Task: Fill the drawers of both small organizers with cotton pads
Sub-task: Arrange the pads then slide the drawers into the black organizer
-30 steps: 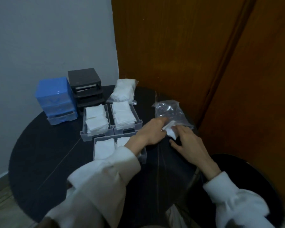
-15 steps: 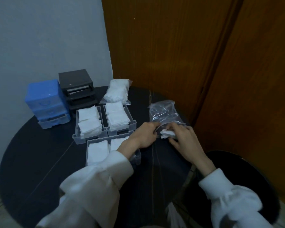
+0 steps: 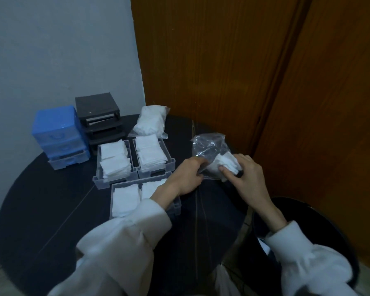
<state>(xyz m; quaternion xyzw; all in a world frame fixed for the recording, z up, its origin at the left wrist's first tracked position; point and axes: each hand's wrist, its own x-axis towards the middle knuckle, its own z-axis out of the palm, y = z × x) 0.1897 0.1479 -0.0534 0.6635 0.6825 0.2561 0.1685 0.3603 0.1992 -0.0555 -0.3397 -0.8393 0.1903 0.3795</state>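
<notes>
Blue organizer (image 3: pixel 58 133) sits far left on the dark round table (image 3: pixel 41 210), near the pale wall; its bottom drawer (image 3: pixel 68 161) is pulled partway out, contents not readable. Black organizer (image 3: pixel 99 118) stands just right of it and slightly behind, drawer slots open at the front.

Three clear drawers are out on the table, in front of the organizers. Two sit side by side and touching: left drawer (image 3: pixel 98 174) and right drawer (image 3: pixel 170 165), each with stacked white cotton pads (image 3: pixel 114 161). Third drawer (image 3: pixel 113 201) lies nearer the person, also with pads in it, its right part hidden under the left sleeve (image 3: pixel 126 242).

Behind the right drawer, a full sealed bag of pads (image 3: pixel 151 121) lies close to the wooden door (image 3: pixel 222 71).

Left hand (image 3: pixel 187 176): fingers curled, pinching the near edge of a crumpled clear plastic bag (image 3: pixel 207 144) that rests on the table right of the drawers. That bag is mostly empty.

Right hand (image 3: pixel 247 178): fingers and thumb curled round a small wad of cotton pads (image 3: pixel 225 164) at the bag's mouth. Can't tell whether the wad is fully clear of the plastic or partly inside.

Hands are close together, bag and wad between them. White right sleeve (image 3: pixel 308 259) comes in from lower right, over a second dark round surface (image 3: pixel 297 212) beside the table.
</notes>
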